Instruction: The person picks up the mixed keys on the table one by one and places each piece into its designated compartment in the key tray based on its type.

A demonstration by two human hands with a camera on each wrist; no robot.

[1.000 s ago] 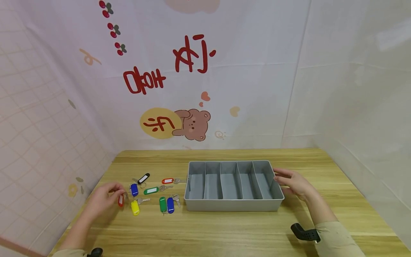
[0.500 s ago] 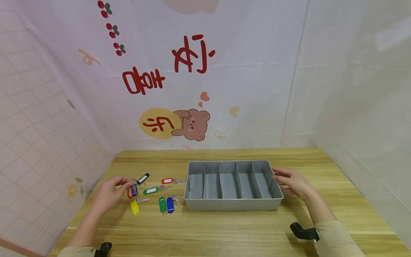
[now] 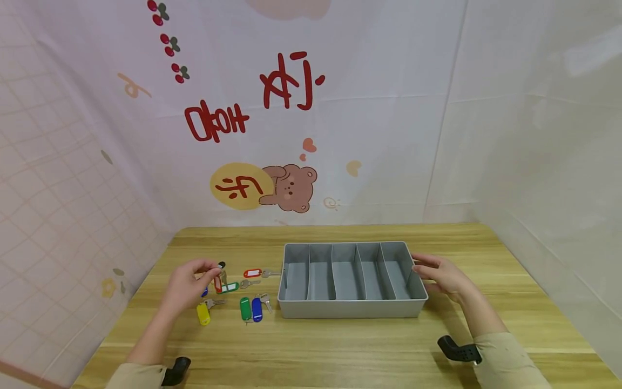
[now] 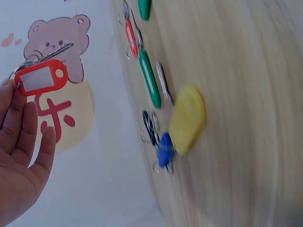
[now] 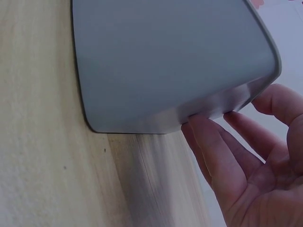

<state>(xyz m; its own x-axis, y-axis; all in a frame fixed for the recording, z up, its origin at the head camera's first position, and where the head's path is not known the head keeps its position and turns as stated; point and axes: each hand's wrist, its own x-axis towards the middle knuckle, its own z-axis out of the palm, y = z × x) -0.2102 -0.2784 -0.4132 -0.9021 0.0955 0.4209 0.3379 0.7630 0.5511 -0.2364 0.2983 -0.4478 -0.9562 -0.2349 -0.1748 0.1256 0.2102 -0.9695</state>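
Note:
My left hand [image 3: 187, 289] pinches the ring of a red key tag [image 4: 42, 78] between thumb and fingers. Its silver key [image 4: 49, 54] dangles alongside, and in the head view the tag [image 3: 217, 284] overlaps a green tag [image 3: 229, 287] lying on the table. My right hand [image 3: 444, 275] touches the right end of a grey organizer box [image 3: 350, 309], which has several upright dividers. In the right wrist view the right hand's fingers [image 5: 210, 146] press lightly on the box's outer wall [image 5: 175, 61], with the thumb close to the rim.
Other tagged keys lie left of the box: a red tag [image 3: 252, 273], a yellow tag [image 3: 203, 314], a second green tag [image 3: 245, 309] and a blue tag [image 3: 257, 310]. Another blue tag [image 4: 165, 150] and a black tag [image 4: 149, 126] lie partly behind my left hand. A cloth wall [image 3: 379, 162] stands behind.
My left hand has lifted the red key tag from the table's left side and carried it right and farther back, over the other tags. The right hand has stayed at the box.

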